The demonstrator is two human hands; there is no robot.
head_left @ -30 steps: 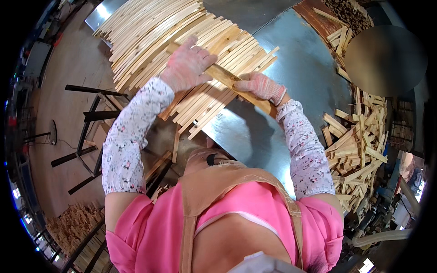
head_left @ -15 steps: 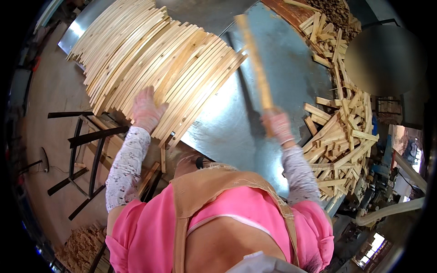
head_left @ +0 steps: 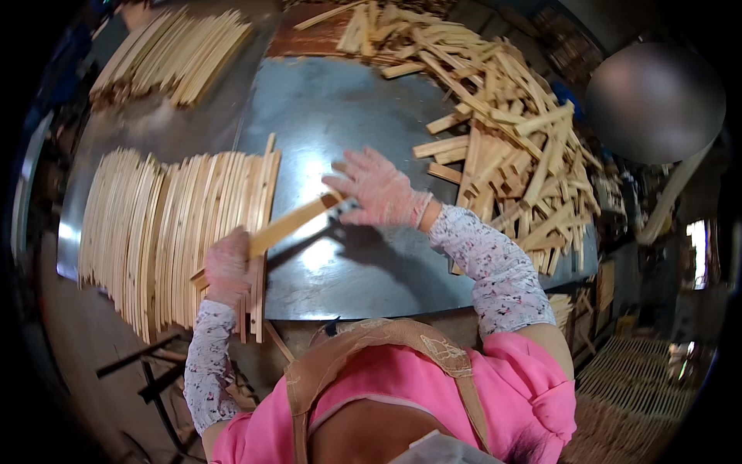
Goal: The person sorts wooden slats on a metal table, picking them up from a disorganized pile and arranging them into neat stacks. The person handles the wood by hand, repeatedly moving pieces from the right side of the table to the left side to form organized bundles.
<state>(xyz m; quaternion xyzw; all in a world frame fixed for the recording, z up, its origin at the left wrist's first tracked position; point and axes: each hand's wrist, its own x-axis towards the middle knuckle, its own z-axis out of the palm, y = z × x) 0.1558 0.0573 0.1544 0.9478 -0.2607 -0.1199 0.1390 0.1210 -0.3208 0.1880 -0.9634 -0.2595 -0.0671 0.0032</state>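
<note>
My left hand (head_left: 229, 267), in a thin pale glove, is closed around a wooden strip (head_left: 290, 227). The strip slants up to the right, above the right edge of a row of wooden strips (head_left: 182, 240) laid side by side. By its far end is my right hand (head_left: 376, 188), gloved too, with the fingers spread apart. A small pale, shiny spot beside that strip end is too blurred to make out. One strip at the row's right edge (head_left: 271, 182) sticks out farther than its neighbours.
A metal-topped table (head_left: 386, 271) carries everything. At the right lies a jumbled heap of short wooden pieces (head_left: 502, 166). Another stack of strips (head_left: 174, 54) lies at the far left. A dark metal frame (head_left: 151, 379) stands below the table's left front edge.
My view has turned to the right. The strip that my right hand held up is now in my left hand; my right hand has opened. My left hand has closed.
</note>
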